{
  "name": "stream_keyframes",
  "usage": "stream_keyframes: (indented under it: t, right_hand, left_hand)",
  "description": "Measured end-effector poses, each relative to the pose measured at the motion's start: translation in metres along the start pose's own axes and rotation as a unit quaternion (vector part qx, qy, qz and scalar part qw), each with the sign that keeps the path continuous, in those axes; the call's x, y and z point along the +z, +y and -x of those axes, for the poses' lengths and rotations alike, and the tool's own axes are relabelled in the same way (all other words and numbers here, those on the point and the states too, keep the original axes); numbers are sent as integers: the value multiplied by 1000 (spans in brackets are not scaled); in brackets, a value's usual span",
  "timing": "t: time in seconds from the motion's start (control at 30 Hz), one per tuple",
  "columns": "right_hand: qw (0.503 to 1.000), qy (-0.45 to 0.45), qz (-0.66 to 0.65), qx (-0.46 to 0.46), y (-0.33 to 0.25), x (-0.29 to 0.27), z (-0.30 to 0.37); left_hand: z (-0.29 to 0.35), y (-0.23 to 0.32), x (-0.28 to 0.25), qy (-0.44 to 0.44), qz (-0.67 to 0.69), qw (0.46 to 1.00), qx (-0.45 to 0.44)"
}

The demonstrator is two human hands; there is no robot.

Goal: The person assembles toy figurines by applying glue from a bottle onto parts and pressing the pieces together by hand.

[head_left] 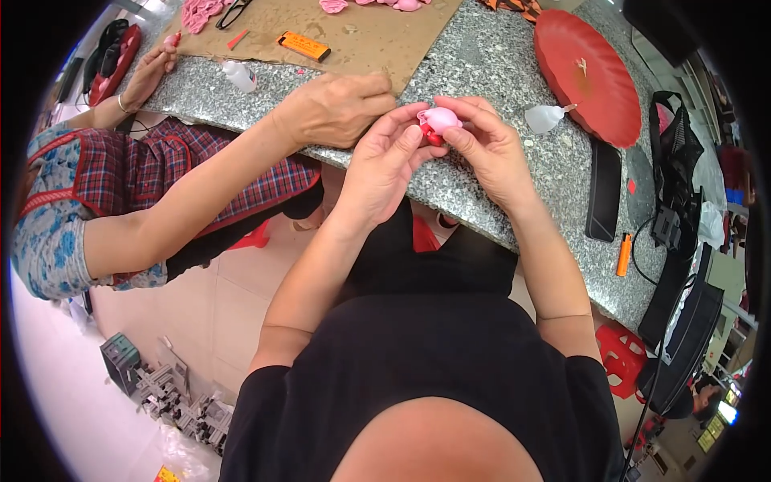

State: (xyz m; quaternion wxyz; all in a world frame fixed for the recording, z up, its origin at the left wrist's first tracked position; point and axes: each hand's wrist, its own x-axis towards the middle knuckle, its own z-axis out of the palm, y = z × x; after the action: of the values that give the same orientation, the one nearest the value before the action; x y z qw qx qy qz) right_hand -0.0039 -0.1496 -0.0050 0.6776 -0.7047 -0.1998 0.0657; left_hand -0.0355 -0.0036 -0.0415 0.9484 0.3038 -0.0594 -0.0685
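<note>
Between my two hands, just over the near edge of the granite-patterned table [482,64], is a small glossy pink toy piece [441,120] with a red part [434,136] under it. My left hand [388,153] pinches its left side between thumb and fingers. From the right, my right hand [487,145] grips it the same way, thumb against the red part. Some of the piece is hidden by my fingertips. Nearest on the right lies a translucent squeeze bottle [548,117] with a pointed nozzle, its tip at the rim of a red scalloped plate [590,72].
On my left, a co-worker's hand [337,108] rests beside mine; their other hand [150,72] holds a small pink-red piece. Brown cardboard [377,40] bears an orange box cutter [303,46], scissors [233,12] and pink pieces. A black phone [604,191] and orange lighter [624,255] lie right.
</note>
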Motion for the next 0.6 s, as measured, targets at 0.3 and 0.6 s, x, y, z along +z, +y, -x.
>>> stream_keyframes:
  t: [0.3,0.6]
  right_hand:
    - [997,-24,59,-40,9,2,6]
    - [995,-16,77,-56,13,5,6]
  left_hand:
    - [10,-6,-5,-16,-21,999,26]
    - [8,-6,-2,-7,-24,999,38]
